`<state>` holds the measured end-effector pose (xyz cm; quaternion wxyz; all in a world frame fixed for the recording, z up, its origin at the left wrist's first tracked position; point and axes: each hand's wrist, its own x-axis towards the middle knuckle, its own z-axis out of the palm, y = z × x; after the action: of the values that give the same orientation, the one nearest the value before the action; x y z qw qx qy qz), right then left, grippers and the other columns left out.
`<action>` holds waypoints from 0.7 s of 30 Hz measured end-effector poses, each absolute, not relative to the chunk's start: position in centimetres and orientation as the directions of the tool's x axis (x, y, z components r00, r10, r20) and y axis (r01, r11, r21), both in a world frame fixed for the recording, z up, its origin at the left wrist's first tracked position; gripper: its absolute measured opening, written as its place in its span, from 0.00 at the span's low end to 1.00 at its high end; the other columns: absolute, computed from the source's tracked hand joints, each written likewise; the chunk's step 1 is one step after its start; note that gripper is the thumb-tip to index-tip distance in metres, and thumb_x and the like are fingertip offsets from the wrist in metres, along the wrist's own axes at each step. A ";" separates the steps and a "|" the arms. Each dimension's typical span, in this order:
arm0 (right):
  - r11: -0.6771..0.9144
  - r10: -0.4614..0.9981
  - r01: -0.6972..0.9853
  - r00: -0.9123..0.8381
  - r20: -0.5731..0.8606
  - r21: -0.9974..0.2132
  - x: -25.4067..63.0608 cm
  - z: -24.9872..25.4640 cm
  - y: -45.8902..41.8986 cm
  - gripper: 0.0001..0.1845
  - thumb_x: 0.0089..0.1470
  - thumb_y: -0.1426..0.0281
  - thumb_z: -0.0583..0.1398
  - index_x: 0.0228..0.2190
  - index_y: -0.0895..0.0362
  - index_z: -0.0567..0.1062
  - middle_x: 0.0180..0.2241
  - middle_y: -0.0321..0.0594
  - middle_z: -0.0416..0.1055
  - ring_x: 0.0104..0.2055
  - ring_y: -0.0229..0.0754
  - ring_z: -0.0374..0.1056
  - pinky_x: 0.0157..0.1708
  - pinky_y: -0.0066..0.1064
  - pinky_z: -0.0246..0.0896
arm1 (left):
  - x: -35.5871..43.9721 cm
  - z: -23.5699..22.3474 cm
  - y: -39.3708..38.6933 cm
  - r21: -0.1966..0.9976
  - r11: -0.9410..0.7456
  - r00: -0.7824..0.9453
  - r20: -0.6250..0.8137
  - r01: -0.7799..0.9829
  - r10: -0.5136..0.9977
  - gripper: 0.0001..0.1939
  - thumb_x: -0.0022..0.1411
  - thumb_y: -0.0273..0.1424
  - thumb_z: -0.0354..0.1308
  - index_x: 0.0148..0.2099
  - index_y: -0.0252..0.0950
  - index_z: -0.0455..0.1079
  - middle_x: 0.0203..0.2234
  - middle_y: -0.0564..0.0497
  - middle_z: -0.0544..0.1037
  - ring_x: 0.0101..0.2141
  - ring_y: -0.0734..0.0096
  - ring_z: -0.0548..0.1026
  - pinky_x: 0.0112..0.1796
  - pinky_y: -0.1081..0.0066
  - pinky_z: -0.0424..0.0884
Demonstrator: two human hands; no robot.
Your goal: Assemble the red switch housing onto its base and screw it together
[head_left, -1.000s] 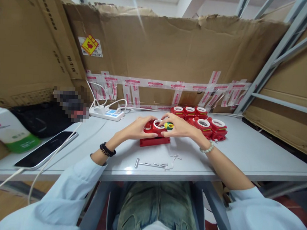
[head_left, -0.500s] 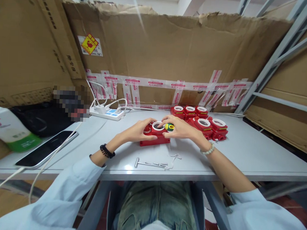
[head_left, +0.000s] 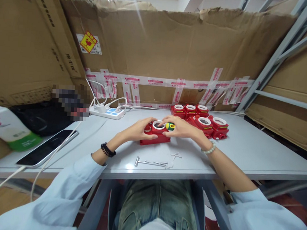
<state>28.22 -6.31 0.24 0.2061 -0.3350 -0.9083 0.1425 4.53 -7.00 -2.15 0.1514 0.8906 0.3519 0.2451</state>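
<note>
A red housing [head_left: 154, 141] with a white ring [head_left: 158, 125] around its dark round opening sits on the desk in front of me. My left hand [head_left: 140, 130] grips its left side, thumb along the front. From the right, my right hand [head_left: 179, 127] reaches over it, fingertips at the ring and opening. Tucked in that hand is a screwdriver [head_left: 170, 126] with a green and yellow handle; its shaft is hidden. Nearer the desk edge lie a metal T-handle wrench [head_left: 148, 163], several small screws [head_left: 156, 162] and a crumpled white strand [head_left: 176, 156].
Several more red housings [head_left: 204, 125] with white rings stand at the back right. A white power strip [head_left: 107, 112] with cables is at the back left. A phone [head_left: 47, 147] and a white-green packet [head_left: 14, 131] lie left. A cardboard wall [head_left: 156, 44] closes off the back.
The camera view has shifted very slightly. Both hands, the red housing and the screwdriver hold the same positions.
</note>
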 end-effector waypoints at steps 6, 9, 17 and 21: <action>0.731 0.664 0.540 -0.704 0.251 -0.418 28.2 0.4 -6.1 0.19 0.47 0.71 0.64 0.44 0.53 0.77 0.47 0.42 0.73 0.46 0.45 0.70 0.48 0.38 0.64 | 4.9 -2.6 -7.1 0.463 -0.659 0.627 0.248 0.593 0.739 0.32 0.55 0.49 0.60 0.56 0.37 0.59 0.47 0.42 0.75 0.41 0.57 0.75 0.41 0.61 0.69; 0.729 0.663 0.535 -0.708 0.244 -0.427 28.2 0.5 -6.1 0.18 0.47 0.71 0.65 0.43 0.53 0.78 0.47 0.43 0.74 0.47 0.46 0.70 0.49 0.39 0.64 | 5.2 -2.6 -7.2 0.417 -0.659 0.623 0.241 0.626 0.745 0.32 0.55 0.50 0.59 0.55 0.36 0.59 0.42 0.43 0.76 0.37 0.58 0.75 0.37 0.64 0.68; 0.751 0.647 0.477 -0.668 0.366 -0.457 28.5 1.1 -6.2 0.13 0.48 0.67 0.64 0.39 0.54 0.79 0.44 0.42 0.77 0.45 0.46 0.72 0.47 0.39 0.66 | 5.5 -1.6 -7.4 0.291 -0.639 0.628 0.142 0.712 0.765 0.31 0.56 0.52 0.56 0.54 0.37 0.58 0.37 0.44 0.77 0.33 0.57 0.76 0.31 0.68 0.64; 0.637 0.767 0.352 -0.202 0.609 -0.686 28.7 2.6 -7.1 0.07 0.52 0.66 0.59 0.29 0.57 0.74 0.25 0.38 0.76 0.25 0.39 0.71 0.29 0.32 0.68 | 5.7 -1.2 -7.2 0.280 -0.618 0.620 0.094 0.735 0.779 0.33 0.54 0.54 0.56 0.53 0.38 0.58 0.34 0.46 0.77 0.31 0.59 0.75 0.30 0.68 0.64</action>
<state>28.71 -7.11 2.64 0.5092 -0.3740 -0.7478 0.2039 5.66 -7.17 -1.15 0.1075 0.8936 0.4235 0.1034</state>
